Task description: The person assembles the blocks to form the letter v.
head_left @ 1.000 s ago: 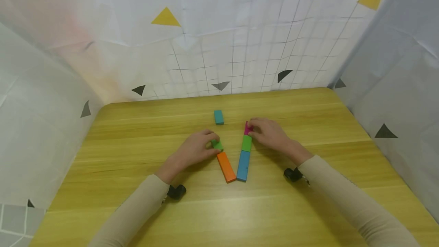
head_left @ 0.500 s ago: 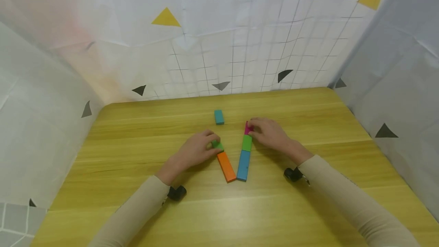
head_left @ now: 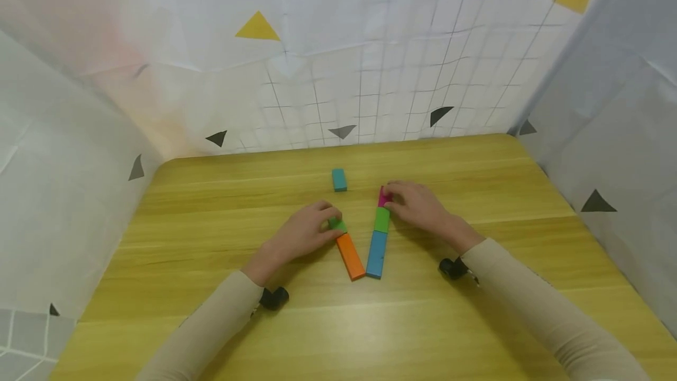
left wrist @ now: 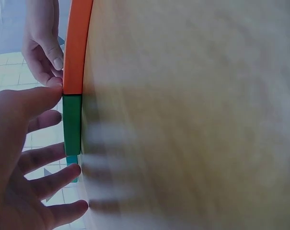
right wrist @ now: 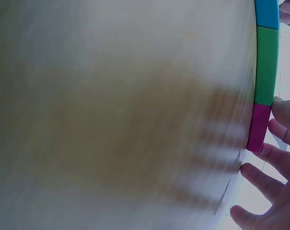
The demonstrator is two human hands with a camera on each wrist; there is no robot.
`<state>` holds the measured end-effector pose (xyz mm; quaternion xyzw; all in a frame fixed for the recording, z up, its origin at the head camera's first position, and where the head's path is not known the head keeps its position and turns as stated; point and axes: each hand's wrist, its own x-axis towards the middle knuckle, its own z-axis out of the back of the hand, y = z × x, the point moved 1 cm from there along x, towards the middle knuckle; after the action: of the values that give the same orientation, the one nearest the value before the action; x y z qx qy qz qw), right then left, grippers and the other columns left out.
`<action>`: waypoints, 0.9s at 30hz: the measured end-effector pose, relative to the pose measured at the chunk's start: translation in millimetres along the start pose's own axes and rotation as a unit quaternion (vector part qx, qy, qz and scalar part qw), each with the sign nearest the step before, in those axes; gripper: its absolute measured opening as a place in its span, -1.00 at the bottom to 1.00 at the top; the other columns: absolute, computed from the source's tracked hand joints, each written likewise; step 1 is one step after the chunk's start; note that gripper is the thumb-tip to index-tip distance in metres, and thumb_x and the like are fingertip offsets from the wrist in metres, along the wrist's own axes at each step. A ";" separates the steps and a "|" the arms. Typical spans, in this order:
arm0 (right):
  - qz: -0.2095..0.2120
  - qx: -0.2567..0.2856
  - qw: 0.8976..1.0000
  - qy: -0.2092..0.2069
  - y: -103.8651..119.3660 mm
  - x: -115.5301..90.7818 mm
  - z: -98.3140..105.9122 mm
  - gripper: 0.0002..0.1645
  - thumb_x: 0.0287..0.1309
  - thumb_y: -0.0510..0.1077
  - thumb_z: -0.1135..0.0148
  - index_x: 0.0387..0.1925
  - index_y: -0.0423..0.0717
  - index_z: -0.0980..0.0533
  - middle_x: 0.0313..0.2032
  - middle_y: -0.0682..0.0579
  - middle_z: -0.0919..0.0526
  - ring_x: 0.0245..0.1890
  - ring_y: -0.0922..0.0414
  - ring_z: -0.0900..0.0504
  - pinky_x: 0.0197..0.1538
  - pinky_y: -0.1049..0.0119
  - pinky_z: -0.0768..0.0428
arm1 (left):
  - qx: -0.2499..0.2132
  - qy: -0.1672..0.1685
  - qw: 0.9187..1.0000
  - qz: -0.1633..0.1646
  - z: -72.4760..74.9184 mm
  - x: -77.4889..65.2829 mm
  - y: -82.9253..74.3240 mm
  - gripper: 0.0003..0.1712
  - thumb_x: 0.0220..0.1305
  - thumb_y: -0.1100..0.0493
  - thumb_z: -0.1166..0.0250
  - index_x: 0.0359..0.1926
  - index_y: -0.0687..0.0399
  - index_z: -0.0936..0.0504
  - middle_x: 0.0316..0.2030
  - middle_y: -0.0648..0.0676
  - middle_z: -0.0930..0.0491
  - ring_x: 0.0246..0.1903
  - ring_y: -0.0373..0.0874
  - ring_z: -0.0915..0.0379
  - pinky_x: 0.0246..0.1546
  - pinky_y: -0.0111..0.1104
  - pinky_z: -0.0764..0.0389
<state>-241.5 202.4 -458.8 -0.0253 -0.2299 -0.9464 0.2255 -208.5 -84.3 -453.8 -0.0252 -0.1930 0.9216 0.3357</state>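
Note:
Two rows of flat blocks lie on the table in a V shape in the head view. The left row has an orange block (head_left: 351, 257) and a green block (head_left: 339, 226) at its far end. My left hand (head_left: 301, 231) pinches that green block, thumb at the joint with the orange one, as the left wrist view shows. In the right row a blue block (head_left: 376, 255) is followed by a second green block (head_left: 382, 220) and a magenta block (right wrist: 259, 128). Thumb and fingertips of my right hand (head_left: 420, 207) pinch the magenta block, partly covering it in the head view.
A teal block (head_left: 339, 180) lies alone beyond the two rows. The wooden table (head_left: 349, 334) is bounded by white sheets (head_left: 338, 75) with printed triangles at the back and sides. A small black camera sits at each wrist.
Hardly anything differs. Both hands stay at the same blocks, and the whole head view has shifted very slightly.

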 end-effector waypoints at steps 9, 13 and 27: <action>0.004 -0.002 1.000 -0.002 -0.4 -0.5 0.8 -0.85 0.27 -0.03 -0.29 -0.16 0.04 -0.62 -0.15 0.10 -0.70 -0.14 0.08 -0.62 0.03 0.08 -0.60 | 0.001 0.000 1.000 0.006 -0.1 -0.3 -2.2 -0.60 0.31 -0.20 -0.29 0.05 -0.15 -0.63 0.06 -0.04 -0.57 0.00 -0.16 -0.52 0.09 -0.28 -0.60; 0.005 -0.003 1.000 -0.003 -0.8 -0.2 0.7 -0.85 0.27 -0.04 -0.29 -0.16 0.04 -0.62 -0.16 0.10 -0.70 -0.14 0.07 -0.63 0.04 0.07 -0.60 | 0.005 0.000 1.000 0.005 -0.6 -0.7 -2.7 -0.59 0.30 -0.19 -0.29 0.06 -0.14 -0.63 0.06 -0.04 -0.57 -0.02 -0.16 -0.52 0.07 -0.28 -0.60; 0.004 -0.009 1.000 -0.002 0.9 -0.6 1.3 -0.86 0.26 -0.04 -0.30 -0.18 0.05 -0.62 -0.18 0.11 -0.69 -0.16 0.08 -0.62 0.01 0.09 -0.61 | 0.008 0.003 1.000 0.004 0.3 -1.9 -5.1 -0.58 0.31 -0.19 -0.28 0.05 -0.10 -0.58 0.06 -0.03 -0.55 -0.06 -0.16 -0.50 0.04 -0.29 -0.61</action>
<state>-240.6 202.6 -457.3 -0.0298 -0.2215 -0.9476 0.2284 -203.9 -82.0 -451.7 -0.0259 -0.1849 0.9243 0.3330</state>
